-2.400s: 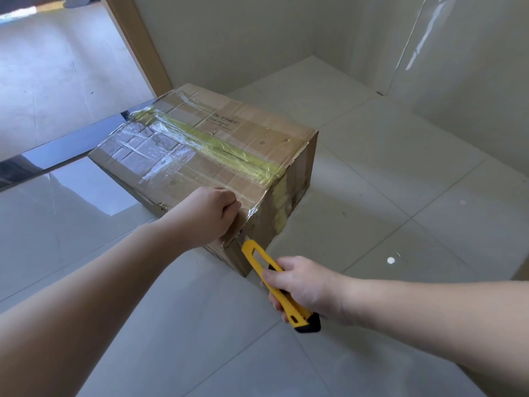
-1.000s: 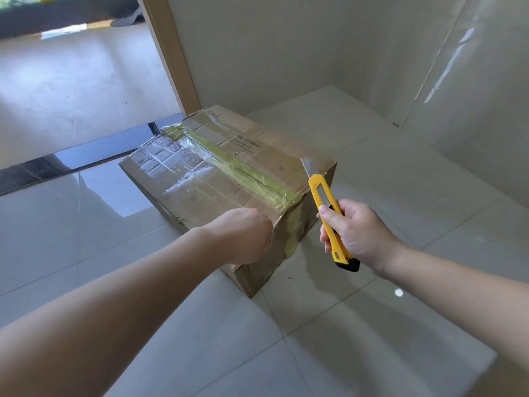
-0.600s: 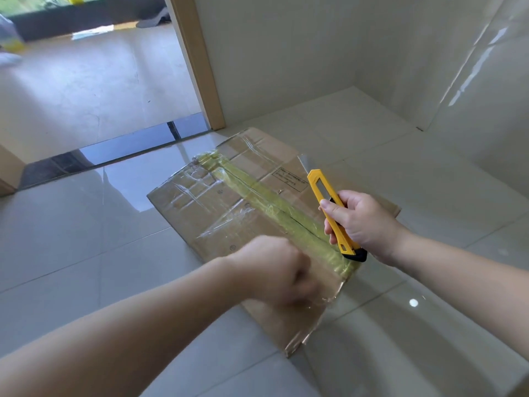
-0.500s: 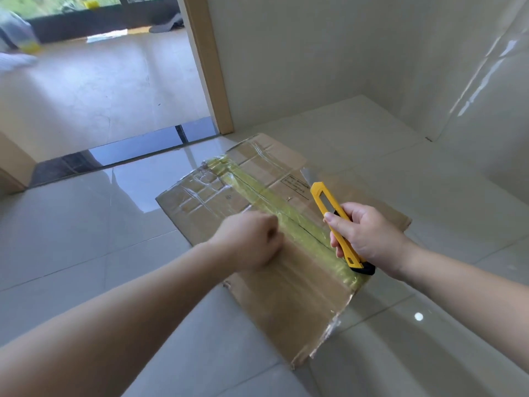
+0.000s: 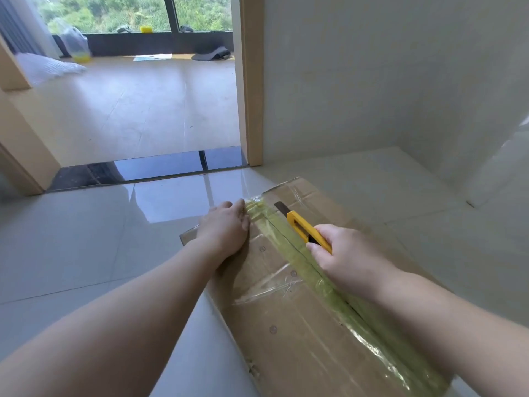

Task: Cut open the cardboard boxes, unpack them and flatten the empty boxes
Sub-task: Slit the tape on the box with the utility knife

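A brown cardboard box sits on the pale tiled floor, its top sealed with a yellow-green tape strip and clear tape. My left hand lies on the far left part of the top, fingers over the far end of the tape strip. My right hand grips a yellow utility knife above the tape seam, its blade extended and pointing toward the box's far edge. A dark slit runs along the seam under my right hand.
A wooden door frame stands just behind the box, with a dark threshold strip to its left. Beyond lies another room with a plastic bag and small items by the window. White walls close in at the right.
The view has risen and closed in on the box. My left hand slid from the near edge to the far end of the top. My right hand brought the knife up over the seam.
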Demonstrator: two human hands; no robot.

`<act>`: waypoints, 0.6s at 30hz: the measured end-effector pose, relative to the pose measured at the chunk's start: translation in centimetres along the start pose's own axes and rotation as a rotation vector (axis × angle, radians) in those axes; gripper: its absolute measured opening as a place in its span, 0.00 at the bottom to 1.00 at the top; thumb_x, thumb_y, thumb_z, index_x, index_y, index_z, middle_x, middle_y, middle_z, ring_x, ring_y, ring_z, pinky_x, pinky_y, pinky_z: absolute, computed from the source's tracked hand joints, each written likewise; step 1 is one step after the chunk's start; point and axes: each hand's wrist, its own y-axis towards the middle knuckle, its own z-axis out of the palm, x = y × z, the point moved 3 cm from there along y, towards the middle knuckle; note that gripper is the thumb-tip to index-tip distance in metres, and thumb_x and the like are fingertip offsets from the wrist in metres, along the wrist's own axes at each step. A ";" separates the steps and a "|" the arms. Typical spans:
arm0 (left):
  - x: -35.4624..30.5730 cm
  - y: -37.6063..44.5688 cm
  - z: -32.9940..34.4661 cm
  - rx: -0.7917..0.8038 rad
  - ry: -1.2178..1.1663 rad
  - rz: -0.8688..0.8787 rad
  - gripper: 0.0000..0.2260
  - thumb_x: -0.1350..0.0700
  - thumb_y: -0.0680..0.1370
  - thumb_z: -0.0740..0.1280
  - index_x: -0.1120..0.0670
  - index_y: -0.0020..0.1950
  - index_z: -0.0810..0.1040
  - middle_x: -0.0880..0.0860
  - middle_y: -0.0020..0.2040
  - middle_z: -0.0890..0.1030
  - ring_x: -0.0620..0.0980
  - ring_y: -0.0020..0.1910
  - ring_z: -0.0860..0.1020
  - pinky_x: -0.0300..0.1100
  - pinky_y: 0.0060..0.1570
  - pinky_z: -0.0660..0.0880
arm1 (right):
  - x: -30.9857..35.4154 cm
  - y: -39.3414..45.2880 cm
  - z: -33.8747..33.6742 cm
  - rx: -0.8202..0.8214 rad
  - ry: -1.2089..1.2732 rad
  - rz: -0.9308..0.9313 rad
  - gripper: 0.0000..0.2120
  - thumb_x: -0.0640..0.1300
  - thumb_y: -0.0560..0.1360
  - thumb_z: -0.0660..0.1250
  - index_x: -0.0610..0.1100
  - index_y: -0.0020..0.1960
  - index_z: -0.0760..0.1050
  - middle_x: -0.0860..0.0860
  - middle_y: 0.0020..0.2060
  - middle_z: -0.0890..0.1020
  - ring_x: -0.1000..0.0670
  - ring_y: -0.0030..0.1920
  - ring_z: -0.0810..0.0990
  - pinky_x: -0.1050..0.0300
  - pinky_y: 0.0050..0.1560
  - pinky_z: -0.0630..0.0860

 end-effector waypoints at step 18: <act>1.8 -1.7 1.0 -0.299 -0.337 -0.104 0.12 0.46 0.78 0.63 0.45 0.58 0.81 0.49 0.51 0.74 0.51 0.57 0.68 0.43 0.58 0.62 | 2.8 4.6 3.2 0.076 -0.249 -0.126 0.08 0.48 0.79 0.58 0.45 0.46 0.70 0.49 0.35 0.74 0.46 0.36 0.72 0.55 0.35 0.65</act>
